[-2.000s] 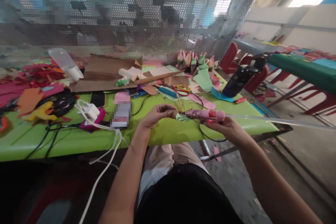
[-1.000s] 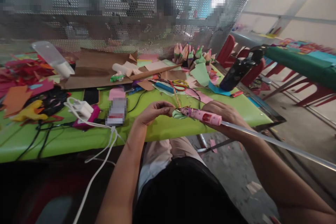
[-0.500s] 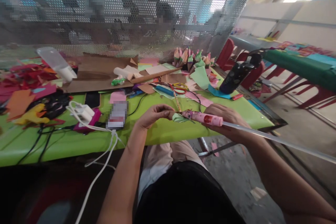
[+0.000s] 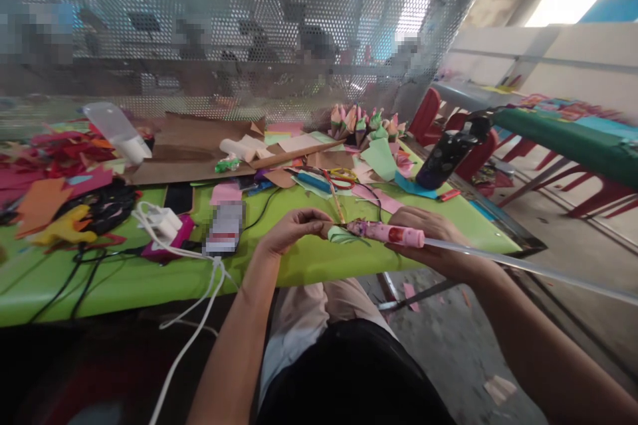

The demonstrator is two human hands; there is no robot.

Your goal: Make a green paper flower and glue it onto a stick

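Note:
My right hand (image 4: 433, 232) is wrapped round a pink hot glue gun (image 4: 399, 234), with a long clear glue stick (image 4: 518, 265) running out of its back end to the right. The gun's nozzle end points left, at a small piece of folded light green paper (image 4: 343, 235). My left hand (image 4: 302, 229) pinches the brown edge of this paper piece between thumb and fingers, just above the table's front part. Whether the nozzle touches the paper I cannot tell.
A green-covered table (image 4: 299, 272) carries paper scraps, blue-handled scissors (image 4: 316, 181), a phone (image 4: 224, 229) on a white cable, and a pink adapter (image 4: 167, 242). Several paper cones (image 4: 366, 123) stand at the back. A dark bottle (image 4: 446, 156) is at right, before a perforated metal screen (image 4: 249, 33).
The camera view has tilted up slightly, so the scene sits a little lower. Both hands keep their hold on the paper piece and glue gun, nearly still.

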